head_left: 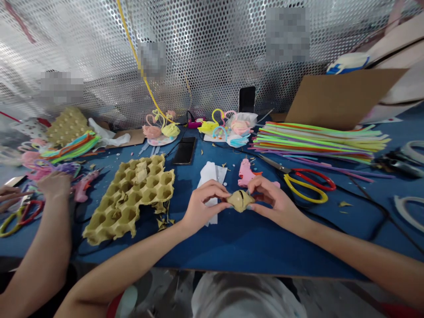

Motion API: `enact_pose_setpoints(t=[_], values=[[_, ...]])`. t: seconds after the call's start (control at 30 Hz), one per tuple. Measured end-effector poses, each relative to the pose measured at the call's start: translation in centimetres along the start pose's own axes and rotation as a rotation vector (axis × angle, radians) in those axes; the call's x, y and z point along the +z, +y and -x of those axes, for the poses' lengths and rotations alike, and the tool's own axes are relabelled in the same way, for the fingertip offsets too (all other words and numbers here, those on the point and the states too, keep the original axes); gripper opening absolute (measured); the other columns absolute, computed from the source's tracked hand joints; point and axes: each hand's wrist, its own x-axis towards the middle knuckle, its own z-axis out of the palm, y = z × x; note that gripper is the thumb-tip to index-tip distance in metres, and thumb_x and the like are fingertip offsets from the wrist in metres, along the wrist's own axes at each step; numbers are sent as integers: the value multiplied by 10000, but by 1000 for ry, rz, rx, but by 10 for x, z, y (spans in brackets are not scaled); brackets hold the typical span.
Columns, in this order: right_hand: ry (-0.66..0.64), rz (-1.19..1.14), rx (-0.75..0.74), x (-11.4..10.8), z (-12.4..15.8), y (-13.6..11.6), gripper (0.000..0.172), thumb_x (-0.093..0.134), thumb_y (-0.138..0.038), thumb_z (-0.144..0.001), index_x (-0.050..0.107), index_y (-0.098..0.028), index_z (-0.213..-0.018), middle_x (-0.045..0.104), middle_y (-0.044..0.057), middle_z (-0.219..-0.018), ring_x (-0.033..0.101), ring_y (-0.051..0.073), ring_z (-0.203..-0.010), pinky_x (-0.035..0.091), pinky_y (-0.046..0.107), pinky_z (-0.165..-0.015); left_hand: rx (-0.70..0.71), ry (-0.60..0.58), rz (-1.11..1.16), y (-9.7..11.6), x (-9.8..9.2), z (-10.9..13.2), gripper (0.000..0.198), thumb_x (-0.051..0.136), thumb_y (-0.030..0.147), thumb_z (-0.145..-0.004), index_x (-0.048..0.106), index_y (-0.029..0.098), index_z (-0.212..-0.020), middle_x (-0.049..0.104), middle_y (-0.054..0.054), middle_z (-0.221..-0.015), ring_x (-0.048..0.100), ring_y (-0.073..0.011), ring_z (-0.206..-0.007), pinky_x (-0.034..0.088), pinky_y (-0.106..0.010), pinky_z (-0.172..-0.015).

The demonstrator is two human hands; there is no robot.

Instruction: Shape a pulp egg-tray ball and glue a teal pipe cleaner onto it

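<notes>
Between my two hands is a small piece of egg carton [239, 201], tan pulp with a dark slit down its middle. My left hand [207, 202] pinches its left corner, and my right hand [272, 198] pinches the right one. Under my left hand lies a strip of white paper [212, 172]. A pink glue gun [245, 172] rests just beyond my right hand. Scissors [306, 183] with red and yellow handles lie to the right. The large egg carton tray [132, 194], torn along its edge, sits to the left of my left hand.
Bundles of coloured pipe cleaners [318, 141] lie at the back right before a cardboard sheet [338, 99]. Pipe-cleaner swans [160, 128] and a phone [184, 151] stand near the perforated wall. At left, a co-worker's arm [56, 221] reaches over another glue gun [85, 185].
</notes>
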Motion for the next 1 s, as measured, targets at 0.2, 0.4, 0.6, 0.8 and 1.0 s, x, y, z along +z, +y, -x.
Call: enact_pose_setpoints(t=[0.2,0.4,0.6,0.8,1.0], values=[[-16,-24,11,0,1,-2,183,658,-344,-945,525,-282,-1055,479,29,-1061,561,180,-995,568,307,-849,-73,-10,74,-1,3,-1,185,850,255,-777,744,157,-893,668,-97,-966,676,-183,-899,577,-293,-777],[-25,-47,26,0,1,1,158,641,-349,-955,528,-277,-1038,478,31,-1061,562,182,-990,563,294,-814,-165,-22,204,-3,6,1,216,854,257,-770,735,152,-917,629,-81,-1019,681,-157,-881,588,-284,-784],[-36,-25,29,3,-1,-4,180,680,-341,-928,532,-267,-1002,483,25,-1018,549,179,-936,555,292,-788,-250,-17,267,-1,8,2,272,873,291,-744,707,142,-900,611,-66,-1017,666,-138,-840,581,-269,-765],[-62,1,38,4,1,-8,190,673,-359,-933,516,-261,-977,474,29,-994,530,183,-901,550,303,-778,-273,-5,292,-3,10,2,318,907,318,-694,687,143,-843,607,-46,-937,648,-145,-832,570,-273,-745],[-77,4,48,4,0,-8,197,673,-356,-932,504,-261,-967,465,29,-998,523,181,-908,547,291,-781,-281,-6,273,-2,10,3,316,905,328,-695,680,142,-815,595,-47,-927,623,-145,-819,560,-273,-729]])
